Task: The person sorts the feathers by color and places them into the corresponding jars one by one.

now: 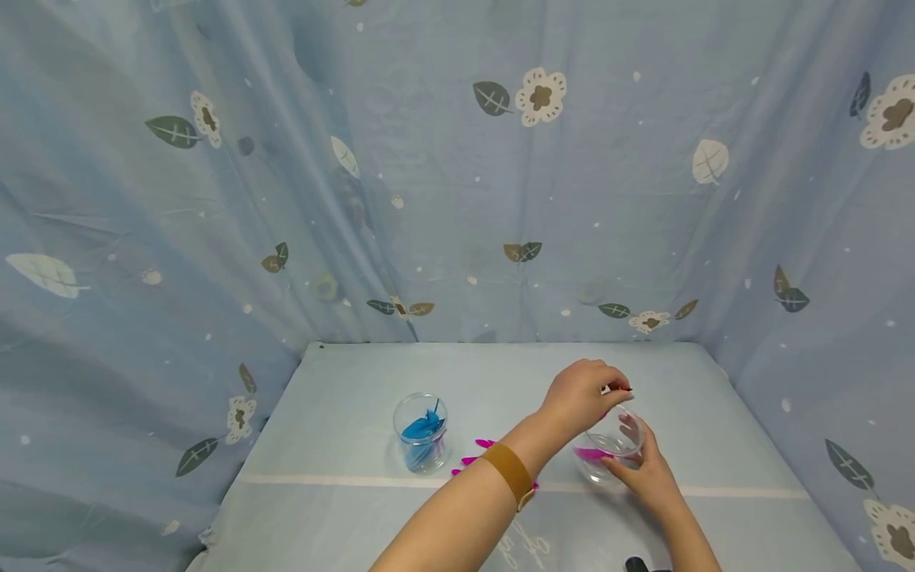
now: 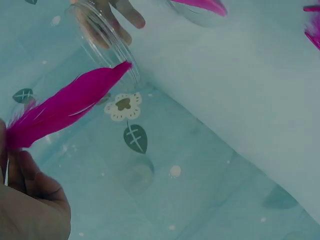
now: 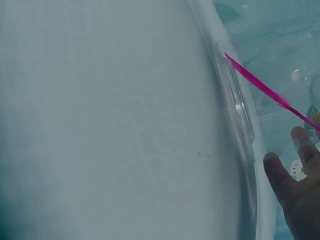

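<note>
My left hand [image 1: 586, 395], with a brown band on its wrist, pinches a magenta feather [image 2: 70, 107] by one end. The feather's other end points at the mouth of a clear cup [image 1: 615, 445] in the left wrist view. My right hand [image 1: 652, 470] grips that cup, thumb on the near side and fingers round the far side. Another magenta feather [image 1: 592, 454] shows at the cup's left side. In the right wrist view a slim magenta feather [image 3: 260, 87] slants past a clear edge toward dark fingers [image 3: 285, 175].
To the left stands a second clear cup [image 1: 420, 405] with blue feathers [image 1: 423, 429] in it. Several magenta feathers [image 1: 468, 461] lie on the table [image 1: 343, 508], partly behind my left forearm. A black object [image 1: 635, 564] is at the front edge; a patterned curtain [image 1: 443, 159] surrounds the table.
</note>
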### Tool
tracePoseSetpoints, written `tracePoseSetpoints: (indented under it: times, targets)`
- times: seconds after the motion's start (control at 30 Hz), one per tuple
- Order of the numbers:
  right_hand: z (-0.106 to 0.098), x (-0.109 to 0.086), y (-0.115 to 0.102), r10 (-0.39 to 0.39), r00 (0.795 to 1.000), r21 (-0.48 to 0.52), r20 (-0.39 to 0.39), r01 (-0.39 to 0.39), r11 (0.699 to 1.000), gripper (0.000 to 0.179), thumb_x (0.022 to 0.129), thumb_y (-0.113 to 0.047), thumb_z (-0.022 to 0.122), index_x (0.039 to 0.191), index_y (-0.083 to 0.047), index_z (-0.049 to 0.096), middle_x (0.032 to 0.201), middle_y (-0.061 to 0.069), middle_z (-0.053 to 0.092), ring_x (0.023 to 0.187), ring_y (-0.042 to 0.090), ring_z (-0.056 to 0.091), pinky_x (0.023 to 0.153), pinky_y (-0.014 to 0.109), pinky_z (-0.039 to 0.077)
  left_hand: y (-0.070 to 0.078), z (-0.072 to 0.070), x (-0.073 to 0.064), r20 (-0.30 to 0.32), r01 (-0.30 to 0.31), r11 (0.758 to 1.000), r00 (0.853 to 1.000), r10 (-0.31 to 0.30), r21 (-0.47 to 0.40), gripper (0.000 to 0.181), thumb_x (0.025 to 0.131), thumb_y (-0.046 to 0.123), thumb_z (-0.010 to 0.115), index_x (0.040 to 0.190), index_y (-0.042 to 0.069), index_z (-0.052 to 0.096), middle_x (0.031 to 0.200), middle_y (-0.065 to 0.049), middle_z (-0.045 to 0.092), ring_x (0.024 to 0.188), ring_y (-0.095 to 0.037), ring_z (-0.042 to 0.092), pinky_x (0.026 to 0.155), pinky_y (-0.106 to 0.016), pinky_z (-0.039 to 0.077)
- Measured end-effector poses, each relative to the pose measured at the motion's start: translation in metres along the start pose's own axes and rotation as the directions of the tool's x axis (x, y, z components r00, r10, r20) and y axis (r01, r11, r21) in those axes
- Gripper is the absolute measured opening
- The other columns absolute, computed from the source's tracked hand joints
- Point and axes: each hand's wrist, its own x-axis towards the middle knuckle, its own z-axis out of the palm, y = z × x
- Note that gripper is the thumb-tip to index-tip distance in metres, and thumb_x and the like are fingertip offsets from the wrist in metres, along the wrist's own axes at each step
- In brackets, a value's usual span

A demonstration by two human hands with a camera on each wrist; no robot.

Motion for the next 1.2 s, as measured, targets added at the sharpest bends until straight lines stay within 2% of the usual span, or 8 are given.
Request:
tracePoseSetpoints:
  times: [0.07, 0.13, 0.27, 0.37, 0.5, 0.7, 0.93, 1.2]
  targets:
    - [0.001, 0.000, 0.001, 0.000, 1.000, -0.002, -0.004, 0.000, 1.000, 0.094, 0.083, -0.024, 0.080, 0.155, -0.014, 0.020, 0.153, 0.014, 0.041, 0.137, 0.005, 0.041, 0.090, 0.000, 0.034, 0.002, 0.001, 0.002, -0.005, 0.005, 1.000, 1.000, -0.005, -0.004, 0.014, 0.093, 0.044, 0.065, 0.101, 0.036, 0.073, 0.091, 0.026, 0.063, 0.090, 0.005, 0.054, 0.083, -0.009, 0.046]
    - [0.001, -0.001, 0.000, 0.003, 1.000, 0.006, 0.001, -0.003, 1.000, 0.095, 0.083, -0.025, 0.080, 0.155, -0.014, 0.020, 0.153, 0.016, 0.041, 0.136, 0.004, 0.042, 0.090, -0.001, 0.034, 0.004, 0.001, 0.004, -0.004, 0.009, 1.000, 1.000, -0.009, -0.008, 0.015, 0.093, 0.045, 0.065, 0.102, 0.037, 0.073, 0.091, 0.026, 0.064, 0.090, 0.005, 0.055, 0.084, -0.010, 0.046]
    - [0.000, -0.001, -0.004, 0.032, 0.999, 0.000, 0.005, -0.032, 0.999, 0.095, 0.083, -0.027, 0.081, 0.155, -0.012, 0.020, 0.150, 0.022, 0.044, 0.135, 0.032, 0.047, 0.091, 0.005, 0.040, 0.009, -0.001, 0.008, -0.010, 0.003, 1.000, 1.000, -0.003, -0.007, 0.015, 0.094, 0.045, 0.064, 0.104, 0.037, 0.073, 0.092, 0.026, 0.064, 0.090, 0.004, 0.054, 0.083, -0.010, 0.046]
    - [-0.002, -0.001, -0.007, 0.070, 0.997, -0.019, 0.016, -0.070, 0.997, 0.096, 0.083, -0.030, 0.080, 0.154, -0.011, 0.018, 0.149, 0.026, 0.044, 0.132, 0.044, 0.047, 0.099, 0.030, 0.051, 0.012, -0.001, 0.010, -0.028, -0.012, 1.000, 1.000, 0.012, -0.009, 0.015, 0.094, 0.045, 0.063, 0.103, 0.037, 0.073, 0.092, 0.026, 0.064, 0.091, 0.004, 0.054, 0.083, -0.009, 0.045]
    - [-0.003, -0.001, -0.007, 0.101, 0.994, -0.017, 0.036, -0.100, 0.995, 0.097, 0.085, -0.033, 0.078, 0.155, -0.010, 0.015, 0.151, 0.026, 0.041, 0.134, 0.046, 0.044, 0.104, 0.061, 0.042, 0.014, 0.008, 0.010, -0.036, -0.042, 0.999, 0.998, 0.043, 0.011, 0.014, 0.094, 0.044, 0.064, 0.102, 0.036, 0.073, 0.093, 0.026, 0.065, 0.090, 0.004, 0.054, 0.082, -0.008, 0.044]
    - [-0.004, -0.003, 0.001, 0.130, 0.990, 0.016, 0.059, -0.132, 0.991, 0.097, 0.087, -0.034, 0.076, 0.156, -0.011, 0.012, 0.152, 0.027, 0.036, 0.133, 0.048, 0.044, 0.104, 0.062, 0.041, 0.014, 0.030, 0.005, 0.012, -0.045, 0.997, 0.999, 0.045, 0.059, 0.013, 0.094, 0.044, 0.064, 0.102, 0.039, 0.073, 0.092, 0.028, 0.065, 0.087, 0.005, 0.052, 0.082, -0.009, 0.043]
    - [-0.006, -0.003, 0.001, 0.155, 0.985, 0.004, 0.072, -0.156, 0.988, 0.099, 0.086, -0.038, 0.076, 0.157, -0.013, 0.011, 0.154, 0.024, 0.034, 0.128, 0.045, 0.050, 0.098, 0.048, 0.050, 0.012, 0.055, 0.000, 0.064, -0.062, 0.984, 0.997, 0.052, 0.164, 0.012, 0.093, 0.045, 0.065, 0.102, 0.041, 0.073, 0.094, 0.029, 0.066, 0.086, 0.005, 0.052, 0.083, -0.012, 0.044]
    - [-0.006, 0.001, 0.001, 0.139, 0.987, 0.034, 0.081, -0.142, 0.989, 0.101, 0.088, -0.040, 0.074, 0.159, -0.014, 0.007, 0.160, 0.023, 0.026, 0.140, 0.046, 0.036, 0.105, 0.059, 0.042, 0.007, 0.072, -0.007, 0.097, -0.039, 0.978, 0.995, 0.019, 0.204, 0.015, 0.093, 0.047, 0.064, 0.104, 0.041, 0.072, 0.095, 0.027, 0.066, 0.087, 0.003, 0.053, 0.084, -0.016, 0.045]
